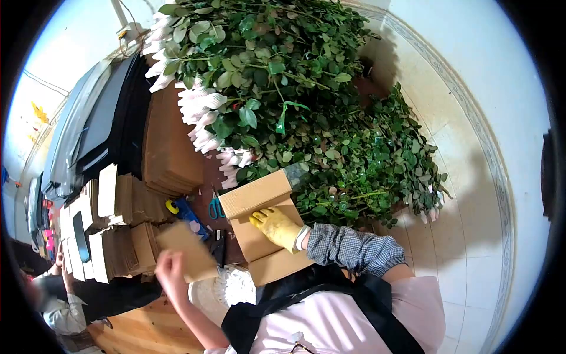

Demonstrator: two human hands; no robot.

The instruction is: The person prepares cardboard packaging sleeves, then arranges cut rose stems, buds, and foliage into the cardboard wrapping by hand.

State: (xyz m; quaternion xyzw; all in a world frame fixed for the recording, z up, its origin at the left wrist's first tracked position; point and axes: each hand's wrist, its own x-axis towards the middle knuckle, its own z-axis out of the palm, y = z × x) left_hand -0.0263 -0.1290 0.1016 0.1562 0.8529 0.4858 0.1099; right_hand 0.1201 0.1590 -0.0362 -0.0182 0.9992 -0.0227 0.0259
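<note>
My left hand (171, 272), bare and blurred, grips a small brown cardboard piece (190, 252) by its near edge, left of my body. My right hand (276, 228), in a yellow glove, lies with its fingers flat on a creased cardboard sheet (250, 241) in front of me. The sheet's far end is corrugated and folded up, and its near end forms a flap. Clear plastic (296, 176) shows at its far right corner. Beyond it are heaped leafy rose stems (330, 147), with pale net-wrapped heads (200, 109) on their left.
On the left stand cardboard stacks (144, 248) with a dark phone (81, 237). Teal scissors (216, 207) and a blue tape dispenser (190, 217) lie between stacks and sheet. A white bin (203, 298) stands below. A co-worker's sleeve (65, 315) shows far left. Tiled wall rises right.
</note>
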